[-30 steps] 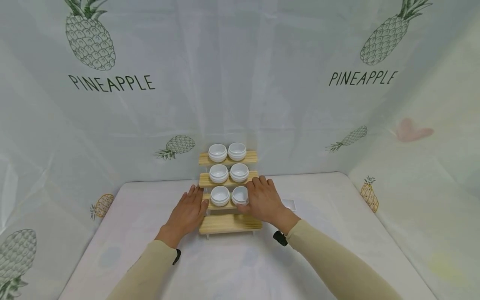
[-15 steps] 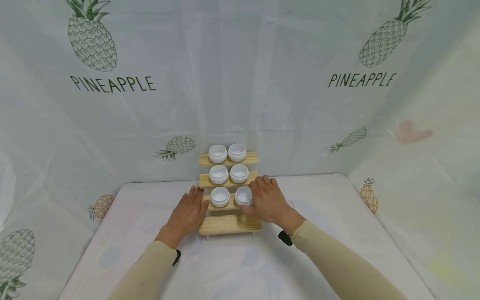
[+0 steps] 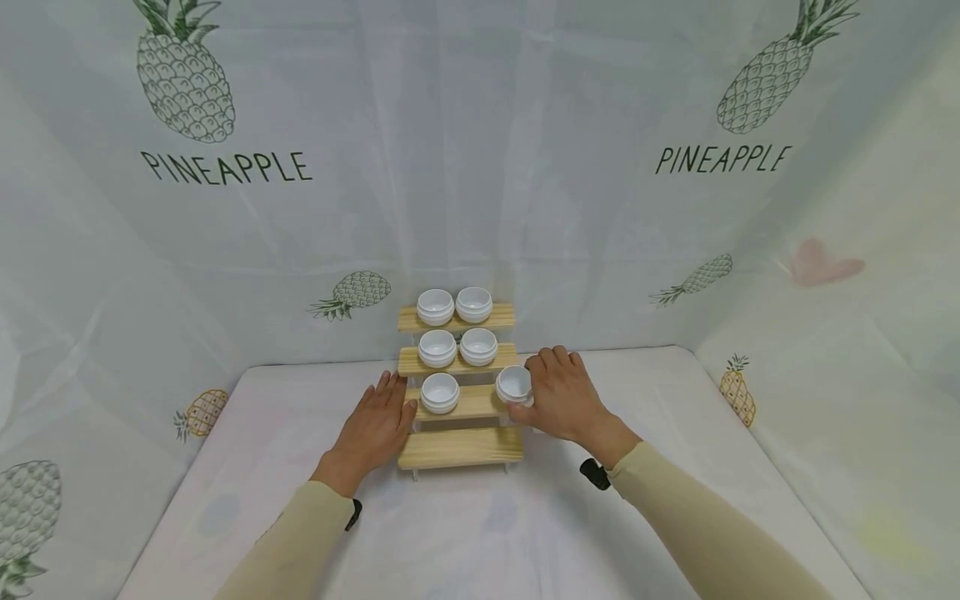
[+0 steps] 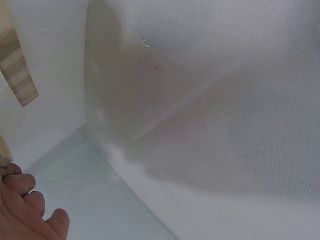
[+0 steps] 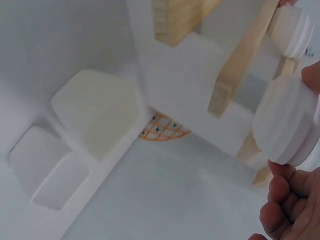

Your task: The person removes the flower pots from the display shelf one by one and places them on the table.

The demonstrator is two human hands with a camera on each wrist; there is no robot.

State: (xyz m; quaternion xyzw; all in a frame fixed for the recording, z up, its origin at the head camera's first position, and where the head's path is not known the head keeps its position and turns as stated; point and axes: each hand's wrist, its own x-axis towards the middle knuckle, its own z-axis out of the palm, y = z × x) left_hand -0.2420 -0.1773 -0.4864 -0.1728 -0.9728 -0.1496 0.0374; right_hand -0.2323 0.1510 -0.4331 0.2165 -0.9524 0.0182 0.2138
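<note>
In the head view, a wooden four-tier stand (image 3: 459, 447) holds white cups. Two stand on the top tier, two on the second, and one cup (image 3: 440, 393) at the left of the third. The right hand (image 3: 564, 396) grips another white cup (image 3: 513, 384) at the third tier's right end; the right wrist view shows that cup (image 5: 287, 120) between thumb and fingers. Whether it touches the tier cannot be told. With fingers extended, the left hand (image 3: 372, 423) rests against the stand's left side. The lowest tier bears no cup.
Two white square-shaped dishes, one a pale dish (image 5: 97, 112), the other a smaller dish (image 5: 42, 165), lie beside the stand in the right wrist view. Behind the stand hangs a pineapple-printed curtain (image 3: 480, 167). A pale cloth (image 3: 480, 533) covers the table.
The right hand has moved right along the third tier with the cup, away from the left cup, and now covers the white dish that showed beside it. The left hand has stayed in place.
</note>
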